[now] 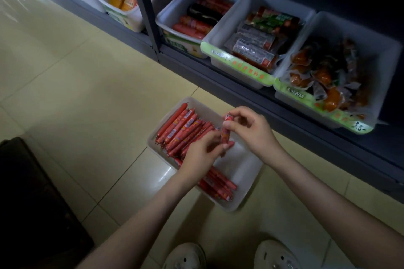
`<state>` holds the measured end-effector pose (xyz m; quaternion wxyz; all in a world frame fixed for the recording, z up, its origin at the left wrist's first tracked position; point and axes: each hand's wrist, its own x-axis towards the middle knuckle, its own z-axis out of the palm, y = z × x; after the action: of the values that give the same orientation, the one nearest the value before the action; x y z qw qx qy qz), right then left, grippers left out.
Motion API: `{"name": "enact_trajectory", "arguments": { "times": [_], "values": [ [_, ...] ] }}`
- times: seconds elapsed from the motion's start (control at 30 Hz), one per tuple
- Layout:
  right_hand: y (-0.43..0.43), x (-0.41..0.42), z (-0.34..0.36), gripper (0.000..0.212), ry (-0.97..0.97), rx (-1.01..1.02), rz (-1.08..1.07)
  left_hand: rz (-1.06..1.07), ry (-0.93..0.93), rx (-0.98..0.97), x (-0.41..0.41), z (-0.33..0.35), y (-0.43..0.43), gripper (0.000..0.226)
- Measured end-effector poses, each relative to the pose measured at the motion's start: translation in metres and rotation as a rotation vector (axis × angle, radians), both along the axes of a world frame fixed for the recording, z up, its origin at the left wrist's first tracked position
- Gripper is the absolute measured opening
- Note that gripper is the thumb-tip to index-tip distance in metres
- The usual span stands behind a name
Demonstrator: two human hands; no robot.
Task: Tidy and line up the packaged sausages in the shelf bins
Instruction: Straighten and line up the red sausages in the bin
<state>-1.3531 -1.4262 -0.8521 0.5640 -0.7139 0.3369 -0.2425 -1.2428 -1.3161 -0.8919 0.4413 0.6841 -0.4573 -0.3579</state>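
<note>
Red sausage (225, 134), one, pinched by left hand (200, 155) and right hand (251, 131) over white bin (242, 166)

Large pale cream glossy floor tiles (76, 94) are stretching across the room, with thin grey grout lines running between them. A dark grey metal shelving unit (240, 94) is standing along the far side, its base rail sitting low on the floor and a grey metal upright post (143, 6) rising from it. A dark brown blocky object (32, 192), too shadowed to identify, is sitting at the near left. Dim light is glinting off one tile in a small white patch (166, 176).
</note>
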Motion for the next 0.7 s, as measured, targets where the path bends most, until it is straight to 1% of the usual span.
{"name": "enact_trajectory", "arguments": {
  "times": [0.03,0.1,0.2,0.33,0.43,0.5,0.57,0.63,0.7],
  "values": [
    [0.000,0.000,0.011,0.021,-0.028,-0.071,0.013,0.018,0.040,-0.027,0.000,0.009,-0.001,0.019],
    [0.003,-0.001,0.030,0.021,-0.103,-0.148,0.062,0.003,0.047,-0.081,0.002,0.023,-0.001,0.014],
    [0.012,-0.001,0.051,0.027,-0.176,-0.149,0.112,-0.024,-0.042,-0.174,0.008,0.035,-0.002,0.011],
    [0.027,0.002,0.066,0.020,-0.211,-0.247,0.143,0.026,-0.199,-0.369,0.014,0.049,0.000,0.010],
    [0.031,0.003,0.068,0.018,-0.217,-0.310,0.154,0.065,-0.353,-0.441,0.016,0.056,0.002,0.010],
    [0.031,0.002,0.068,0.022,-0.213,-0.340,0.162,0.073,-0.397,-0.471,0.017,0.057,0.003,0.009],
    [0.031,0.002,0.066,0.023,-0.210,-0.349,0.160,0.059,-0.373,-0.487,0.019,0.062,0.004,0.011],
    [0.029,0.003,0.065,0.024,-0.211,-0.354,0.140,0.031,-0.311,-0.487,0.019,0.068,0.002,0.013],
    [0.027,0.004,0.063,0.025,-0.200,-0.356,0.111,0.013,-0.288,-0.467,0.018,0.073,0.000,0.011]
  ]
}}
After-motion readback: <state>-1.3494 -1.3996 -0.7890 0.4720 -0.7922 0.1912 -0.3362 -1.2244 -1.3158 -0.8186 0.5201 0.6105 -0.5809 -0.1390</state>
